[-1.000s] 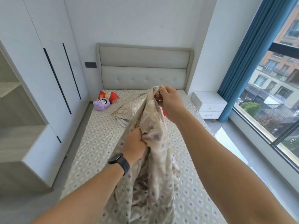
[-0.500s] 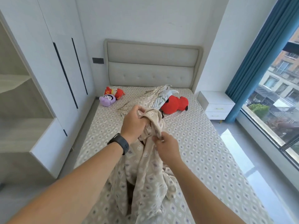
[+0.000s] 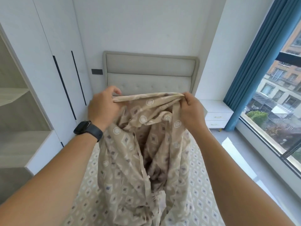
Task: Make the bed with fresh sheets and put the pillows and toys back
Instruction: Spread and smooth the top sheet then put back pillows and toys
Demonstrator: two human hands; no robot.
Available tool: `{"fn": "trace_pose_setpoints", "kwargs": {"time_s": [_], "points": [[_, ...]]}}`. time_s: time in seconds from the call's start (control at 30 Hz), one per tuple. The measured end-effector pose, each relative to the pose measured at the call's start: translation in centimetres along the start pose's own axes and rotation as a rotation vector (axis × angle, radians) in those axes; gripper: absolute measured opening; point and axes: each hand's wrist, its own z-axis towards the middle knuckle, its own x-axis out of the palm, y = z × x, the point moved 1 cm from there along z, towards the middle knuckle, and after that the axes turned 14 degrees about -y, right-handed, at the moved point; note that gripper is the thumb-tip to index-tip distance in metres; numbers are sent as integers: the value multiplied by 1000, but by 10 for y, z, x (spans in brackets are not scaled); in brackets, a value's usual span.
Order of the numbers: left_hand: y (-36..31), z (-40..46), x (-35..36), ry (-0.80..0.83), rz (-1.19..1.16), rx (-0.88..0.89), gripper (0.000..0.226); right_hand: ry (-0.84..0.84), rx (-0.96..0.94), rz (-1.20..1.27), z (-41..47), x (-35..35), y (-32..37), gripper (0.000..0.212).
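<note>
Overhead, both hands pinch the top hem of a beige diamond-patterned cotton sheet [image 3: 146,144]: left hand [image 3: 104,108], right hand [image 3: 192,110]. It hangs bunched above the patterned bed [image 3: 200,185], before the headboard edge; no writing is readable.

No readable text, labels or numbers anywhere, smartwatch [image 3: 88,130] face apparently dark and blank

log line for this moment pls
step: spreading cover | left hand: grips edge of beige patterned cover | right hand: grips same edge | cover: held up over bed, hanging bunched
</note>
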Motion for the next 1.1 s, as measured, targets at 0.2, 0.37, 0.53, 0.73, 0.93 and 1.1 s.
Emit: {"fn": "trace_pose_setpoints", "kwargs": {"time_s": [0.2,0.37,0.53,0.73,0.93,1.1], "points": [[-59,-53,22,3,-101,248,42,218,97,181,5,10,33,52],[-57,-97,40,266,-529,7,42,383,77,216,-12,7,19,52],[-53,-134,44,346,-705,-168,59,424,188,243,-28,8,-6,68],[-63,-140,46,336,-563,-62,23,421,303,280,-49,7,-29,53],[-68,-114,42,304,-655,-340,24,290,18,-156,-85,-2,-44,64],[-80,-70,34,435,-531,46,25,321,-64,-370,-83,5,-72,11]]}}
